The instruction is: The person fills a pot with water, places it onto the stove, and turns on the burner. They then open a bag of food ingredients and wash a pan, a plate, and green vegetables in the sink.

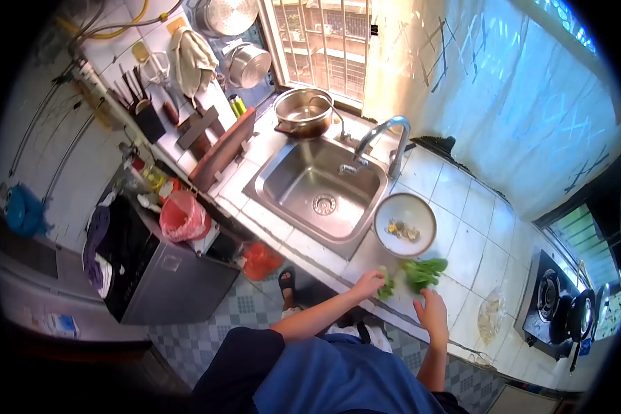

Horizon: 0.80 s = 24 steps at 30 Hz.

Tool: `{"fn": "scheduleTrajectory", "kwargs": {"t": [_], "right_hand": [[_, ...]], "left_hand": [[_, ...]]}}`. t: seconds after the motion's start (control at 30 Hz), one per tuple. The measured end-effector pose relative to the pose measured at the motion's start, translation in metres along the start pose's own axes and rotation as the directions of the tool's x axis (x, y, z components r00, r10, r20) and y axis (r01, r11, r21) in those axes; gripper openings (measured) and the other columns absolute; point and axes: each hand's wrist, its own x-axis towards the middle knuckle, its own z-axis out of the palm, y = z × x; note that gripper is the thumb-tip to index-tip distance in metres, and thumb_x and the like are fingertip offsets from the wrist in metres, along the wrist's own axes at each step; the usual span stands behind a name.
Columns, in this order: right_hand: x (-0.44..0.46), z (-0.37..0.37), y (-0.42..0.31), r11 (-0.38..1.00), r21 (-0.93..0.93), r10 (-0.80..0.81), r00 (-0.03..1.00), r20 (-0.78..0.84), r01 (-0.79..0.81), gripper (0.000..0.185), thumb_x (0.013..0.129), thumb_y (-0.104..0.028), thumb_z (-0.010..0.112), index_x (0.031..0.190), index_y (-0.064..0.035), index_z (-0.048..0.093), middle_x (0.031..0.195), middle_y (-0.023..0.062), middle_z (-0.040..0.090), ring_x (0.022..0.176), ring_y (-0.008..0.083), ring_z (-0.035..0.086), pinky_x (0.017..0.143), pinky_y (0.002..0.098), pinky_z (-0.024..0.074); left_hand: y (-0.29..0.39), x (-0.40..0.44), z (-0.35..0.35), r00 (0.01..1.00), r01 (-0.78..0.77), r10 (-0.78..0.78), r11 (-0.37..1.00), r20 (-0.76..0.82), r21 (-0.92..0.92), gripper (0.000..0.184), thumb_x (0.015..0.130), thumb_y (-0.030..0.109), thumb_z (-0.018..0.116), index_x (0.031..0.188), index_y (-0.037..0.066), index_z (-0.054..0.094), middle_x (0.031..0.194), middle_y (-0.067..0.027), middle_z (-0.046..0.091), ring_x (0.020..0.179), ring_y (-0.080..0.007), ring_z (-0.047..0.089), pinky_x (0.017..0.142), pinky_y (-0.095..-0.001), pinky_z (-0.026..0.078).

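Note:
Leafy greens (424, 272) lie on the white tiled counter (460, 260), below a round bowl (423, 219) with small yellowish and brown pieces in it. My left hand (369, 283) is at the left of the greens, its fingers closed on a smaller piece of green leaf (386, 284). Just below the main bunch, my right hand (432, 310) is raised with its fingers apart and nothing visible in them.
A steel sink (317, 181) with a curved faucet (401, 131) lies beyond my left hand. A pot (303, 125) stands behind the sink. A clear plastic bag (490, 317) and a gas stove (548, 293) are at the right.

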Motion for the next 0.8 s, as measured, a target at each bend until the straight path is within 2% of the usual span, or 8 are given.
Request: {"fn": "scheduleTrajectory", "kwargs": {"t": [0.1, 0.23, 0.3, 0.37, 0.47, 0.6, 0.7, 0.8], "right_hand": [[0.021, 0.003, -0.018, 0.996, 0.035, 0.087, 0.977, -0.193, -0.082, 0.021, 0.075, -0.016, 0.061, 0.090, -0.0036, 0.055, 0.085, 0.0135, 0.057, 0.077, 0.0307, 0.056, 0.068, 0.0391, 0.0446], [0.082, 0.051, -0.119, 0.973, 0.113, 0.211, 0.975, -0.068, -0.203, 0.019, 0.078, -0.020, 0.055, 0.073, -0.0024, 0.057, 0.074, 0.0158, 0.056, 0.072, 0.0337, 0.055, 0.065, 0.0430, 0.0434], [0.119, 0.060, -0.175, 0.974, 0.207, 0.118, 0.984, -0.132, -0.090, 0.022, 0.078, -0.020, 0.056, 0.066, -0.0018, 0.053, 0.068, 0.0167, 0.053, 0.065, 0.0354, 0.052, 0.058, 0.0427, 0.0405], [0.159, 0.069, -0.228, 0.962, 0.270, 0.045, 0.999, -0.021, -0.038, 0.023, 0.079, -0.020, 0.055, 0.066, -0.0019, 0.053, 0.069, 0.0165, 0.054, 0.067, 0.0351, 0.053, 0.059, 0.0429, 0.0410], [0.223, 0.086, -0.291, 0.974, 0.198, -0.117, 0.992, 0.041, 0.107, 0.024, 0.081, -0.024, 0.051, 0.070, -0.0026, 0.055, 0.069, 0.0159, 0.054, 0.070, 0.0348, 0.053, 0.063, 0.0422, 0.0416], [0.301, 0.101, -0.333, 0.960, 0.213, -0.186, 0.982, 0.012, 0.179, 0.020, 0.080, -0.024, 0.053, 0.078, -0.0043, 0.058, 0.081, 0.0146, 0.057, 0.079, 0.0321, 0.055, 0.068, 0.0417, 0.0438], [0.346, 0.101, -0.350, 0.927, 0.345, -0.116, 0.986, -0.118, 0.150, 0.018, 0.079, -0.021, 0.056, 0.083, -0.0035, 0.057, 0.080, 0.0148, 0.057, 0.079, 0.0331, 0.055, 0.068, 0.0401, 0.0440], [0.385, 0.120, -0.339, 0.928, 0.332, -0.049, 0.941, -0.335, 0.166, 0.018, 0.078, -0.018, 0.057, 0.088, -0.0023, 0.056, 0.081, 0.0150, 0.057, 0.080, 0.0331, 0.055, 0.070, 0.0387, 0.0442]], "left_hand": [[0.011, 0.025, -0.031, 0.999, -0.011, 0.010, 1.000, 0.036, 0.028, 0.039, 0.083, 0.033, 0.044, 0.070, -0.002, 0.057, 0.064, -0.0160, 0.057, 0.058, -0.0203, 0.051, 0.057, -0.0363, 0.039], [0.007, 0.035, -0.165, 0.989, -0.034, 0.044, 0.997, -0.140, 0.070, 0.041, 0.086, 0.032, 0.041, 0.066, -0.002, 0.050, 0.057, -0.0127, 0.050, 0.055, -0.0189, 0.046, 0.054, -0.0369, 0.037], [0.003, 0.047, -0.226, 0.986, 0.136, -0.145, 0.985, -0.086, -0.103, 0.041, 0.087, 0.031, 0.040, 0.064, -0.001, 0.047, 0.054, -0.0101, 0.045, 0.053, -0.0190, 0.045, 0.054, -0.0365, 0.037], [-0.003, 0.056, -0.286, 0.991, 0.072, -0.084, 0.992, -0.109, -0.108, 0.036, 0.087, 0.028, 0.040, 0.062, 0.003, 0.047, 0.051, -0.0052, 0.042, 0.048, -0.0155, 0.042, 0.048, -0.0323, 0.035], [0.018, 0.051, -0.369, 0.981, 0.184, -0.196, 0.939, -0.011, -0.290, 0.025, 0.086, 0.020, 0.040, 0.066, 0.011, 0.051, 0.049, 0.0031, 0.037, 0.038, -0.0061, 0.031, 0.034, -0.0230, 0.023], [0.008, 0.051, -0.438, 0.952, 0.255, -0.294, 0.915, -0.083, -0.312, 0.021, 0.087, 0.020, 0.039, 0.086, 0.005, 0.054, 0.045, 0.0062, 0.029, 0.034, -0.0041, 0.023, 0.031, -0.0213, 0.016], [0.009, 0.050, -0.467, 0.939, 0.288, -0.341, 0.854, -0.047, -0.433, 0.023, 0.086, 0.016, 0.042, 0.100, 0.001, 0.053, 0.050, 0.0032, 0.039, 0.039, -0.0061, 0.037, 0.033, -0.0205, 0.029], [0.009, 0.055, -0.474, 0.921, 0.231, -0.360, 0.812, -0.150, -0.535, 0.034, 0.082, 0.007, 0.046, 0.115, -0.001, 0.045, 0.087, -0.0110, 0.055, 0.077, -0.0189, 0.058, 0.061, -0.0284, 0.051]]}}
